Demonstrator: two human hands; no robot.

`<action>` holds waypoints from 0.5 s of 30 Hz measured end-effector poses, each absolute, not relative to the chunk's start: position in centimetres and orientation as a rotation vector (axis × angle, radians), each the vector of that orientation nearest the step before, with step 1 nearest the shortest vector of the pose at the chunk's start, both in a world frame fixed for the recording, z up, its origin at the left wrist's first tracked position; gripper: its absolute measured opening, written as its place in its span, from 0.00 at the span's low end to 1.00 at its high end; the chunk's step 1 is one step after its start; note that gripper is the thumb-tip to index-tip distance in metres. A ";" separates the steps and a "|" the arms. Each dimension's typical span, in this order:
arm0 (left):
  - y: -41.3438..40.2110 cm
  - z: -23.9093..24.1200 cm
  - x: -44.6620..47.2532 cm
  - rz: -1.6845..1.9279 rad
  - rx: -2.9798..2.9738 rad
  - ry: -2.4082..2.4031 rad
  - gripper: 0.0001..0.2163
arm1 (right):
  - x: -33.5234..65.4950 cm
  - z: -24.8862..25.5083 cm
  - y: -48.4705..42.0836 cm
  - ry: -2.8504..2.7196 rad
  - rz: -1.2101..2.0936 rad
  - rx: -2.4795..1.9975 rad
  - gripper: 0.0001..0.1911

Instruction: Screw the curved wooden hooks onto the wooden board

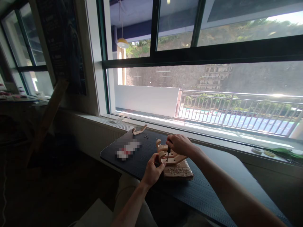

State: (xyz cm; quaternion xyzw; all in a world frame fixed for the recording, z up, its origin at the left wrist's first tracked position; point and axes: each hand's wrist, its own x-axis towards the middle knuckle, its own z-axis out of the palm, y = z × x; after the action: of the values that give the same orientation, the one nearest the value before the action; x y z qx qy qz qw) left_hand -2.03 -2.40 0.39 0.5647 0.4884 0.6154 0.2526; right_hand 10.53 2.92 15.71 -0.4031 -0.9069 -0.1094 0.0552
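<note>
My right hand (180,143) is closed round the dark handle of a screwdriver (168,154), held upright. The shaft points down onto the nearest pale wooden hook (174,161), by one of its holes. Around the curled left end of that hook, the fingers of my left hand (152,170) are closed. More wooden hooks of the same shape (163,147) lie just behind, partly covered by my right hand. Beneath them is a brown wooden block (178,173) with a rough, pitted top.
A separate wooden hook (140,130) lies at the dark table's (217,179) far left corner, near a few small screws (146,137). A blurred white and red packet (127,150) is at the left. Beyond the table run a window sill (201,137) and large window.
</note>
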 end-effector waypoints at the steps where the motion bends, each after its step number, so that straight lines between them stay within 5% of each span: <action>1: -2.4 0.4 -2.0 1.673 1.539 1.325 0.12 | 10.5 15.8 2.8 -2.760 -0.339 -1.232 0.19; 15: -2.4 0.4 -2.1 1.626 1.546 1.334 0.12 | 10.8 15.4 3.3 -2.819 -0.297 -1.091 0.16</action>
State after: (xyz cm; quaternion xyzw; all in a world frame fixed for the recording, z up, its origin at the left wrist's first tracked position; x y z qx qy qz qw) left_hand -2.12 -2.45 0.43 0.5716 0.4932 0.6009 0.2625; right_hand 10.76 3.27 15.42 -0.3588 -0.9268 -0.0976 0.0523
